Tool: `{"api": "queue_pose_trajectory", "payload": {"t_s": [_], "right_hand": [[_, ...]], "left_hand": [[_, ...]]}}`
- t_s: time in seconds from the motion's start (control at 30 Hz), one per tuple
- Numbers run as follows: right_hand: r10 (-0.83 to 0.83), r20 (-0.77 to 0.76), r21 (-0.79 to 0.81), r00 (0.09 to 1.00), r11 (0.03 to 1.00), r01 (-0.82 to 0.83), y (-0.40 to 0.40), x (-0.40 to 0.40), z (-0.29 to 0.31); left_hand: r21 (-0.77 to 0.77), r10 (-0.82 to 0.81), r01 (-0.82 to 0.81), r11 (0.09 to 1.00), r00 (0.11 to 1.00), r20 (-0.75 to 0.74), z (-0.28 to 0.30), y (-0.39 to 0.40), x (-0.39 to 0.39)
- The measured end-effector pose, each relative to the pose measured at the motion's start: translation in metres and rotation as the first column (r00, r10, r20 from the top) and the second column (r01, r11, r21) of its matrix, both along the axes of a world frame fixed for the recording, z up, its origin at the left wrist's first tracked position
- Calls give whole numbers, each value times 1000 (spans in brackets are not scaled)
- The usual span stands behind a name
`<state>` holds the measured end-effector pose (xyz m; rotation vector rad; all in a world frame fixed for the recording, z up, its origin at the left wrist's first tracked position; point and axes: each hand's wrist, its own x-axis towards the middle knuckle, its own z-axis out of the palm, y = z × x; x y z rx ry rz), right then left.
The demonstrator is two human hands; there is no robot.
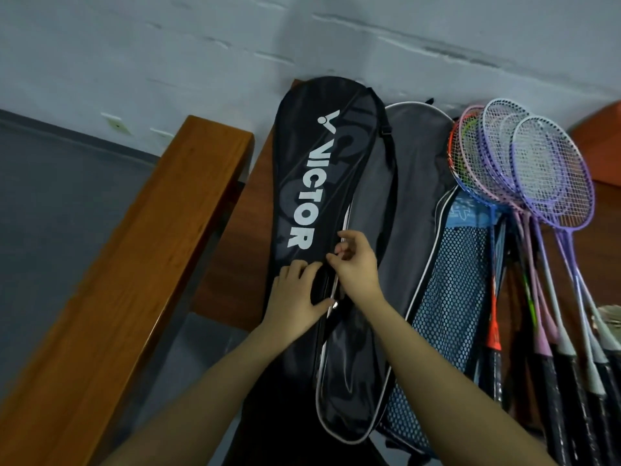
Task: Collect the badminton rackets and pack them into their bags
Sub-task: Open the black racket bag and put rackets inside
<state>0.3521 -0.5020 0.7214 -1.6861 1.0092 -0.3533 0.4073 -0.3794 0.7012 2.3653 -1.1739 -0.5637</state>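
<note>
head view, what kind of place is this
Probably a sports hall storage corner or changing area: racket bags and a bunch of loose rackets lean against a painted wall, beside a wooden bench.

A black racket bag (302, 183) carries white "VICTOR" lettering and a faint grey pattern. Beside it a grey bag (416, 163) has pale piping along its edge. A blue bag (460, 264) has black mesh netting over it. The rackets (524, 169) have purple, pink, blue and red-orange frames with white strings, and black handles. The worktop (235, 264) is reddish-brown wood. The wall (134, 45) is pale grey-blue.
</note>
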Motion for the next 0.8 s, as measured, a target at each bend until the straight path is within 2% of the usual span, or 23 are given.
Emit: {"api": "queue_pose_trajectory", "payload": {"t_s": [0.1,0.2,0.33,0.43,0.53,0.6,0.8], "right_hand": [[-7,142,72,990,997,-3,-4,-4,13],[25,207,86,978,995,-44,-1,-1,22],[70,227,58,971,995,-85,-1,3,28],[59,163,-8,985,998,-58,-3,-4,26],[32,112,53,993,998,-38,-2,-12,28],[52,164,140,985,987,-75,-2,-11,32],[121,267,160,956,973,-168,0,7,49]], "left_hand": [[-107,23,-29,994,998,-58,13,1,-6],[-182,96,-131,975,977,-192,23,2,-7],[-257,205,-322,911,895,-395,35,10,-3],[-288,221,-401,870,838,-500,46,14,2],[-329,228,-445,833,818,-528,58,17,2],[-343,240,-473,812,805,-542,64,18,1],[-392,264,-536,747,781,-565,82,24,5]]}}
